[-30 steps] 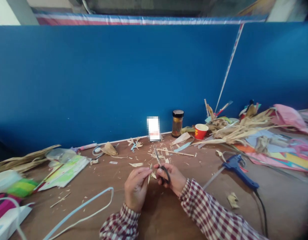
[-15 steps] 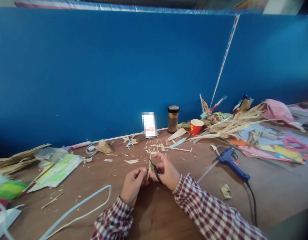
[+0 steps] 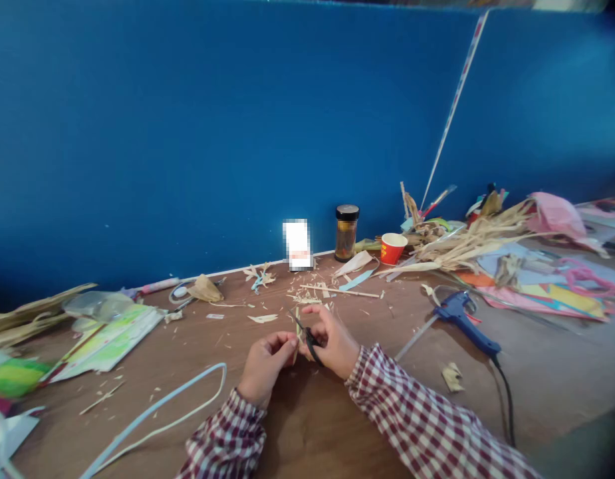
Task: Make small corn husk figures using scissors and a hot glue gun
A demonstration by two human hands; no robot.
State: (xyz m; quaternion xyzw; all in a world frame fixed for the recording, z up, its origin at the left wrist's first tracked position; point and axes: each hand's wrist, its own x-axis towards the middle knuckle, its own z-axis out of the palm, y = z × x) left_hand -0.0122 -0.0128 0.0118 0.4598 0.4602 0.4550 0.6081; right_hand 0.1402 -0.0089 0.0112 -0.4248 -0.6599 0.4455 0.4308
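Note:
My left hand [image 3: 266,367] pinches a narrow, pale strip of dried corn husk [image 3: 298,324] between thumb and fingers. The strip stands up from my fingertips, toward the wall. Small black scissors [image 3: 311,343] sit in my right hand [image 3: 336,344], with the fingers closed round their handles. Their blades lie across the strip, close to my left fingertips; whether the edges touch it is too small to tell. Just beyond both hands, fine husk clippings [image 3: 314,299] and a thin stick [image 3: 340,291] are scattered on the brown table [image 3: 307,426].
A blue glue gun [image 3: 467,322] with its cord lies at right. Near the blue wall [image 3: 237,133] stand a dark-lidded jar [image 3: 346,234] and a red paper cup [image 3: 393,249]. Husks [image 3: 487,239] pile up at right. A pale looped tube [image 3: 172,392] lies front left.
The view has tipped slightly downward. In my right hand the scissors have turned a little, and their blades now cross the strip more plainly. Both hands stay in nearly the same place.

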